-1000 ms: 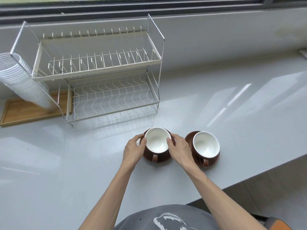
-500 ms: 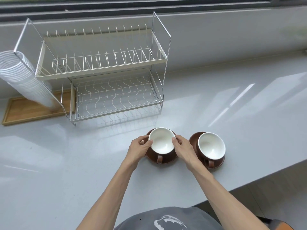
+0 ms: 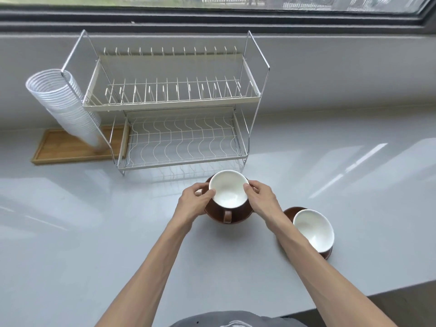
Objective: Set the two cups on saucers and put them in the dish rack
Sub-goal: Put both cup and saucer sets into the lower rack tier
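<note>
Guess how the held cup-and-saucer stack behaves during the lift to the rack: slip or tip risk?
The cup only sits loose on its saucer, so tilting probably slides it. Both look glazed, likely slick and breakable. The left hand and right hand grip opposite sides, which should keep it level.

This looks like a home kitchen: a glossy grey countertop (image 3: 70, 232) runs under a wide window (image 3: 212, 3) along the top of the frame, with a two-tier wire dish rack (image 3: 174, 107) at upper centre and brown cups on saucers (image 3: 228, 204) below it.
</note>
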The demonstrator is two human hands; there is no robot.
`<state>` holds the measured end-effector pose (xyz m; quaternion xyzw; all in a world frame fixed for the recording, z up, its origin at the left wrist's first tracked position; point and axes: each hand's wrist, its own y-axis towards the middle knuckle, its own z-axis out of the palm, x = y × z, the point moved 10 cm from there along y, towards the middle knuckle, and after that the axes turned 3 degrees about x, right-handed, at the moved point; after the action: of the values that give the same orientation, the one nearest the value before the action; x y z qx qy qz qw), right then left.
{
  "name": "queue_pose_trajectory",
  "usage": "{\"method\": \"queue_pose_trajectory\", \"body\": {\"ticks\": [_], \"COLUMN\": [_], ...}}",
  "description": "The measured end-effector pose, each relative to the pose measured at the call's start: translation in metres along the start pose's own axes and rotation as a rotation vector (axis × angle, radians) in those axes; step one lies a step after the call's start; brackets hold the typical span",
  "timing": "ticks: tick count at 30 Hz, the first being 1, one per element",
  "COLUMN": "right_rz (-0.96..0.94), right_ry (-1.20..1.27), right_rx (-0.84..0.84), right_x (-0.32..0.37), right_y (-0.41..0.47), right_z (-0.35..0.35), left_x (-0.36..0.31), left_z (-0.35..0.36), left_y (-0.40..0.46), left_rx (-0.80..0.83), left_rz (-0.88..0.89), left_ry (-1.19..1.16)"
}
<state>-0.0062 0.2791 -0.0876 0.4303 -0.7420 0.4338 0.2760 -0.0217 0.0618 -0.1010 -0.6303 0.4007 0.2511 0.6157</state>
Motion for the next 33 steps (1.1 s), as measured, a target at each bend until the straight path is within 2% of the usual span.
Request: {"method": "queue_pose_trajectory", "body": {"ticks": [18, 33], "right_rz": [-0.174, -0.183], "right_ry": [0.026, 0.024], "right_rx": [0.038, -0.019], "right_x": [0.115, 0.14], "right_y": [0.08, 0.154], "right_z": [0.004, 0.019], "left_x": [-0.109, -0.123], "left_z": [-0.05, -0.055], "left_y": [0.045, 0.124], "left_rx": [-0.149, -0.188], "left_rz": [0.105, 0.067], "left_ry": [0.033, 0.013]}}
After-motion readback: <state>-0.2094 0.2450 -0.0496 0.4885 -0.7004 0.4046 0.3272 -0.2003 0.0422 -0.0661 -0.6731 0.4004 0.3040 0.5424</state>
